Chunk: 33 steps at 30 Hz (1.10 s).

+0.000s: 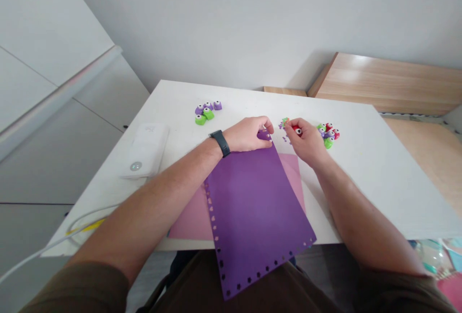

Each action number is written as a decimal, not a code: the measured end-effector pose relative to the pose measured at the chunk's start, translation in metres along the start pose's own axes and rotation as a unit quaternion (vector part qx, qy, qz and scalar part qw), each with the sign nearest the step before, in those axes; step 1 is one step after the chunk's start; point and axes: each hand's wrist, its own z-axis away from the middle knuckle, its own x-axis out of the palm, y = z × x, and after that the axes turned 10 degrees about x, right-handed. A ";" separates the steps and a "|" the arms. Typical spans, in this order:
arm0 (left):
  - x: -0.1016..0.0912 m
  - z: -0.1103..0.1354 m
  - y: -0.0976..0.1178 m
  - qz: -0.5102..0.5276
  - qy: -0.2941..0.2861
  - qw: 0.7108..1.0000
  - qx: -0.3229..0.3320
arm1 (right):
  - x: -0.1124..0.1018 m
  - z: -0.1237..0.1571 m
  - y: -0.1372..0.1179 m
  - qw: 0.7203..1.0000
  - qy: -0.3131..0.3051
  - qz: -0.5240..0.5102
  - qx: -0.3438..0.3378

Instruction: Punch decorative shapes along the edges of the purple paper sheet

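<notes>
Dark purple paper sheet (256,207), holes punched along its near and left edges, overhangs the white bench (378,183). Left hand (249,134) clasps a small purple craft punch (264,134) at the sheet's far edge; right hand (306,142) grips a small red craft punch (297,130). Judged: far-edge punching, requiring the edge seated squarely.

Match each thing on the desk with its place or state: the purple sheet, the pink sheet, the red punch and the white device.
Things:
1. purple sheet
2. pink sheet
3. red punch
4. white device

Places or states:
A. pinched in the right hand
B. lying partly under another sheet
C. holes punched along two edges
D. at the left of the table

Pairs: 1-C, 2-B, 3-A, 4-D.
</notes>
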 end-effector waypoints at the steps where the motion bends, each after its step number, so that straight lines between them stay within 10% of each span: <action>1: -0.001 0.000 -0.001 -0.009 -0.001 1.000 -0.002 | -0.003 -0.004 0.006 0.998 0.023 0.049 -0.013; 12: -0.008 0.000 -0.007 -0.066 -0.003 0.998 -0.008 | -0.009 -0.015 0.024 0.985 0.078 0.154 -0.011; 23: -0.012 0.004 -0.013 -0.079 -0.036 0.996 -0.009 | 0.006 0.007 0.001 0.979 -0.166 -0.113 0.029; 33: -0.013 0.003 -0.014 -0.061 0.003 0.998 -0.007 | 0.012 0.009 0.004 0.964 -0.203 -0.164 0.042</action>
